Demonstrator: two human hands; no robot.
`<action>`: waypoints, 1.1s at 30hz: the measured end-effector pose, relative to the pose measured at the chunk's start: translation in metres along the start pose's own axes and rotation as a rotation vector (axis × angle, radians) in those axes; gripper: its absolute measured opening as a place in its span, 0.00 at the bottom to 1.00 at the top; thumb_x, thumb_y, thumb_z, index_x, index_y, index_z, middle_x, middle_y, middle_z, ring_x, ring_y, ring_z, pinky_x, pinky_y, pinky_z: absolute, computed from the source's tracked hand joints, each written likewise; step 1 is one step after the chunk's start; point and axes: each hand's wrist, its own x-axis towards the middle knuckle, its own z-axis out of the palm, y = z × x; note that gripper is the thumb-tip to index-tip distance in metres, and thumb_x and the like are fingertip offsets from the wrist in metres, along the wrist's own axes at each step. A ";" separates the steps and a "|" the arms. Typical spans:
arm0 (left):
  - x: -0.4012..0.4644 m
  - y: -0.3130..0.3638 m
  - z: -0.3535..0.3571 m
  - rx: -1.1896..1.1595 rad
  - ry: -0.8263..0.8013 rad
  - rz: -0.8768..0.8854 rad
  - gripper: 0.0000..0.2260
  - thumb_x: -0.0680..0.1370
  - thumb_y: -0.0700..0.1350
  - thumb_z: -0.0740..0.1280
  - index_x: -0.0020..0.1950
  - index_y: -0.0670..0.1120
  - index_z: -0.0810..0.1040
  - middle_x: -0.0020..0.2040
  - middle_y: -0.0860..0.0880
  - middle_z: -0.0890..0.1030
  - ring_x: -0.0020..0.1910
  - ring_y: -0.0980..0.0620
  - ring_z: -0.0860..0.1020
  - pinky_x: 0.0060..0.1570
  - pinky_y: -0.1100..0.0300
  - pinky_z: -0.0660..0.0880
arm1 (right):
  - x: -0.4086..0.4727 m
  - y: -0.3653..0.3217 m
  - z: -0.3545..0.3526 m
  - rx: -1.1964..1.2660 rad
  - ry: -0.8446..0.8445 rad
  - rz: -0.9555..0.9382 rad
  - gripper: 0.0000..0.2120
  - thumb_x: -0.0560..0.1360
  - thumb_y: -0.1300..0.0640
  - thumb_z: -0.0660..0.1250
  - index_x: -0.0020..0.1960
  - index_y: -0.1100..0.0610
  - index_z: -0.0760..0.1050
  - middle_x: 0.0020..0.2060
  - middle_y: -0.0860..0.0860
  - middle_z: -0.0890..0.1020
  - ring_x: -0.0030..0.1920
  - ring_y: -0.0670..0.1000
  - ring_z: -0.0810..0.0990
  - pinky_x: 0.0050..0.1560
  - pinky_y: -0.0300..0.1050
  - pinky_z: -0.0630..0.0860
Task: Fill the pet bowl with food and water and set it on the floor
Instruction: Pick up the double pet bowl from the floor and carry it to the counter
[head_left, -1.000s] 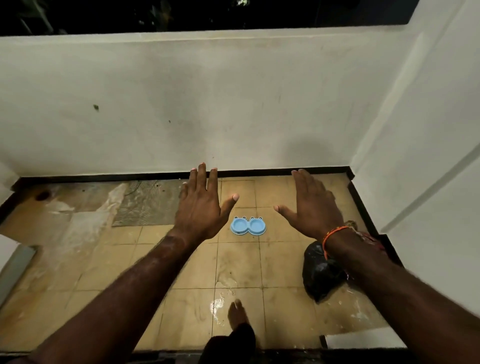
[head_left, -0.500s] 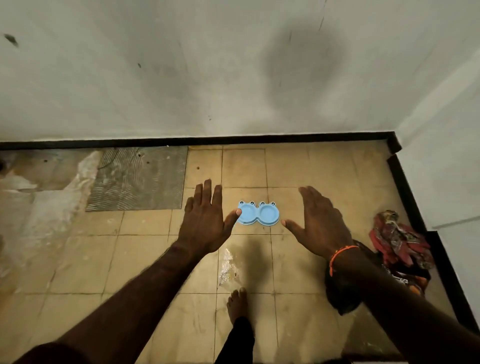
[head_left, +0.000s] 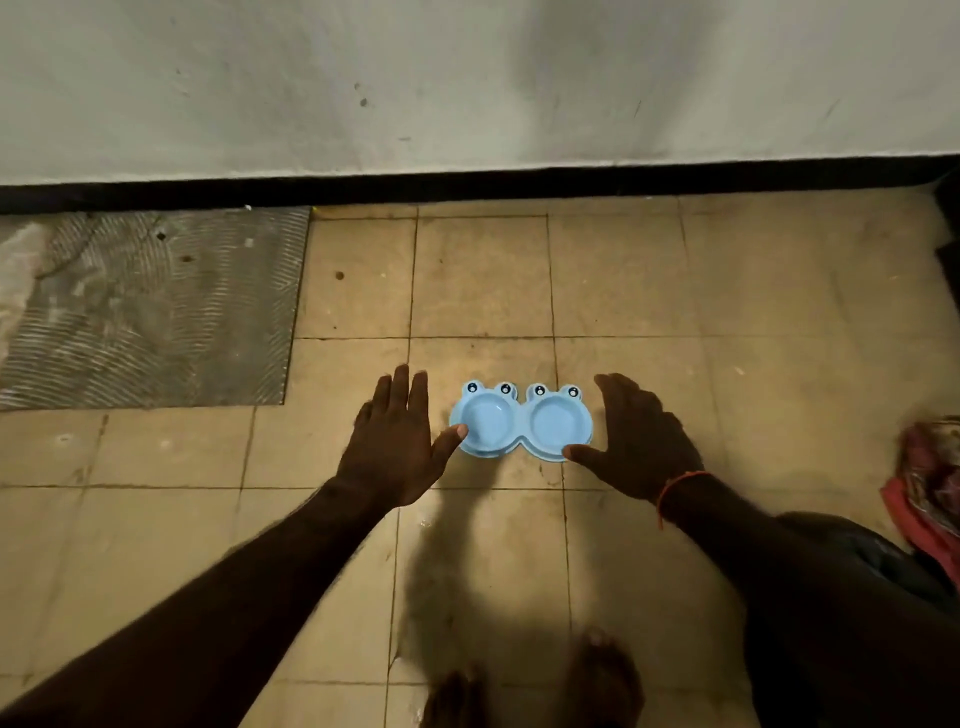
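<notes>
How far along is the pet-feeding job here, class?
Done: nothing yet; both wells of the blue double bowl look empty as it sits on the tiled floor. In hand: the open left hand and right hand flank it. Left: filling, then setting it down.

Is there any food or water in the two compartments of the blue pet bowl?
No, both round compartments of the blue pet bowl show only their bare blue bottoms, with nothing inside.

The floor (head_left: 623, 291) around the blue bowl (head_left: 521, 423) is bare; only the wall (head_left: 467, 78) stands behind it.
</notes>
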 end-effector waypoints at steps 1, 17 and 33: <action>0.013 -0.003 0.020 -0.002 -0.016 -0.004 0.47 0.75 0.74 0.42 0.82 0.41 0.53 0.83 0.38 0.54 0.81 0.38 0.54 0.75 0.42 0.62 | 0.016 0.008 0.017 -0.002 -0.012 0.012 0.50 0.71 0.32 0.70 0.81 0.55 0.52 0.80 0.53 0.59 0.75 0.57 0.64 0.69 0.58 0.69; 0.146 -0.007 0.198 -0.056 -0.291 0.003 0.66 0.65 0.62 0.81 0.82 0.40 0.37 0.82 0.40 0.50 0.64 0.36 0.77 0.57 0.45 0.78 | 0.165 0.065 0.174 0.026 -0.201 0.004 0.75 0.51 0.30 0.81 0.80 0.51 0.37 0.79 0.53 0.51 0.73 0.63 0.62 0.66 0.66 0.70; 0.084 0.025 0.059 -0.149 -0.117 0.012 0.53 0.61 0.60 0.82 0.77 0.43 0.60 0.70 0.45 0.72 0.61 0.42 0.77 0.51 0.48 0.78 | 0.075 0.037 0.057 0.010 -0.018 -0.044 0.68 0.53 0.32 0.76 0.80 0.53 0.43 0.76 0.55 0.60 0.67 0.61 0.68 0.63 0.60 0.70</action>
